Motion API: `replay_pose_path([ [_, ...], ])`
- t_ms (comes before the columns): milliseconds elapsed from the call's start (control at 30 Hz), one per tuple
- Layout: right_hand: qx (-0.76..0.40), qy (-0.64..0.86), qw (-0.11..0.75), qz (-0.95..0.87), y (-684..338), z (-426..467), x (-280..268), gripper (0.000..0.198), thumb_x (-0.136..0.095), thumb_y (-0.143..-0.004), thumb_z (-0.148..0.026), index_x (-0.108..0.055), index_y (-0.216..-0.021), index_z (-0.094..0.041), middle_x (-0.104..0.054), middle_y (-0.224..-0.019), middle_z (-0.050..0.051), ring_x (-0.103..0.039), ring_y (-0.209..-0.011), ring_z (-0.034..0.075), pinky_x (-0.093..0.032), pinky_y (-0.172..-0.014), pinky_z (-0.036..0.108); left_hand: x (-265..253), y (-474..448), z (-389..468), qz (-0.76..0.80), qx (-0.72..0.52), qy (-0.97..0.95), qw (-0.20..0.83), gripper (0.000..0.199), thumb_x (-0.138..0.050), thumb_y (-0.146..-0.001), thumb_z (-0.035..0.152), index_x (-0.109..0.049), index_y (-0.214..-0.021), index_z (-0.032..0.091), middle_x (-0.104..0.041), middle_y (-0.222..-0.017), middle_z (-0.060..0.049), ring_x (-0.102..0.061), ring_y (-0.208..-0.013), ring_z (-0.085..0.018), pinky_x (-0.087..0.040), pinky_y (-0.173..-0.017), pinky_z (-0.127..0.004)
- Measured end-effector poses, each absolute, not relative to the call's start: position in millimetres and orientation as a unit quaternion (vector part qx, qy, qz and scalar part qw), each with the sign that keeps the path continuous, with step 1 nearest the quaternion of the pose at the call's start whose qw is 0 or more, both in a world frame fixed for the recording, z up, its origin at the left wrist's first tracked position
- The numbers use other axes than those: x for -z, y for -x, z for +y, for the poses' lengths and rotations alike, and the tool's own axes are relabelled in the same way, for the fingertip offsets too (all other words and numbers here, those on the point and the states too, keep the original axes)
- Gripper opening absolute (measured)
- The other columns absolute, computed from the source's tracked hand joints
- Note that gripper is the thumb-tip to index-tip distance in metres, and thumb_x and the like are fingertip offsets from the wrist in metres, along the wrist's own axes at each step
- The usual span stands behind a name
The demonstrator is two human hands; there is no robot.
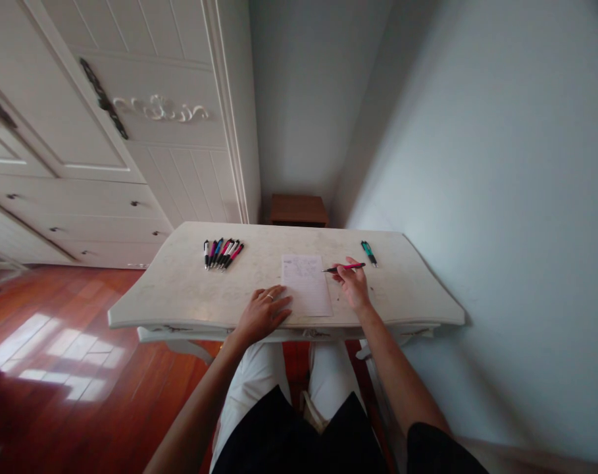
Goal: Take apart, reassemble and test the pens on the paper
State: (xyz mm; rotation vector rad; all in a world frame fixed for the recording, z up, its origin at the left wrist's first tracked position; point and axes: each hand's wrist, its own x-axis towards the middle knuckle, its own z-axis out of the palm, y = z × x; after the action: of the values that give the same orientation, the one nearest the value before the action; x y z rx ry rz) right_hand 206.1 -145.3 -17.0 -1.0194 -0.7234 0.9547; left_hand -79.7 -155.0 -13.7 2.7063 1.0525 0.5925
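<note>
My right hand [354, 284] grips a pink pen [350, 266] with a black grip, held almost level, its tip pointing left over the right edge of the paper. A sheet of lined paper [308, 296] lies on the white table [180, 296], with faint handwriting on its upper part. Resting flat by the sheet's lower left edge is my left hand [265, 311], fingers stretched out, a ring on one finger. Several pens [222, 254] in white, purple, blue and pink lie side by side at the table's left. Teal pens [370, 253] lie to the right, beyond my right hand.
A white wardrobe [180, 158] with drawers stands behind the table on the left. The pale wall [500, 197] runs close along the right side. A brown wooden box-like piece [299, 209] sits behind the table's far edge. My legs are under the table.
</note>
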Motion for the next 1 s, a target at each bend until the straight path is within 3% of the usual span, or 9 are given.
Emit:
replay_pose_path([
  [100, -0.442, 0.450, 0.712, -0.309, -206, -146, 18, 0.089, -0.084, -0.060, -0.031, -0.034, -0.134, -0.030, -0.072, -0.096, 0.000, -0.070, -0.077, 0.016, -0.058, -0.068, 0.031, 15, 80, -154, 0.356, -0.195, -0.910, 0.087, 0.036, -0.047, -0.094, 0.043, -0.062, -0.123, 0.028, -0.054, -0.137, -0.011, -0.047, -0.128, -0.026, -0.037, -0.102, -0.047],
  [233, -0.430, 0.455, 0.719, -0.303, -206, -145, 18, 0.103, -0.083, -0.060, -0.029, -0.022, -0.141, -0.033, -0.071, -0.095, -0.001, -0.070, -0.074, 0.015, -0.059, -0.065, 0.030, 16, 80, -153, 0.353, -0.204, -0.909, 0.092, 0.036, -0.047, -0.094, 0.043, -0.063, -0.122, 0.028, -0.055, -0.137, -0.011, -0.048, -0.128, -0.026, -0.037, -0.102, -0.046],
  [533, -0.394, 0.507, 0.683, -0.348, -208, -149, 17, 0.098, -0.082, -0.060, -0.033, -0.029, -0.142, -0.026, -0.073, -0.087, 0.002, -0.070, -0.066, 0.018, -0.053, -0.046, 0.022, 18, 81, -152, 0.351, -0.207, -0.909, 0.090, 0.036, -0.046, -0.094, 0.044, -0.063, -0.122, 0.027, -0.055, -0.136, -0.011, -0.049, -0.127, -0.026, -0.038, -0.102, -0.045],
  [833, -0.399, 0.498, 0.679, -0.364, -218, -151, 18, 0.106, -0.080, -0.062, -0.034, -0.019, -0.148, -0.024, -0.074, -0.093, 0.003, -0.068, -0.072, 0.015, -0.054, -0.056, 0.022, 23, 81, -149, 0.356, -0.214, -0.906, 0.088, 0.043, -0.047, -0.093, 0.047, -0.059, -0.127, 0.023, -0.056, -0.136, -0.012, -0.049, -0.127, -0.027, -0.037, -0.103, -0.046],
  [1000, -0.343, 0.545, 0.675, -0.360, -258, -145, 23, 0.090, -0.082, -0.059, -0.038, -0.039, -0.136, -0.019, -0.072, -0.086, 0.002, -0.067, -0.068, 0.014, -0.051, -0.052, 0.021, 25, 81, -149, 0.357, -0.217, -0.905, 0.084, 0.044, -0.046, -0.093, 0.047, -0.058, -0.127, 0.022, -0.056, -0.136, -0.012, -0.050, -0.127, -0.027, -0.038, -0.102, -0.047],
])
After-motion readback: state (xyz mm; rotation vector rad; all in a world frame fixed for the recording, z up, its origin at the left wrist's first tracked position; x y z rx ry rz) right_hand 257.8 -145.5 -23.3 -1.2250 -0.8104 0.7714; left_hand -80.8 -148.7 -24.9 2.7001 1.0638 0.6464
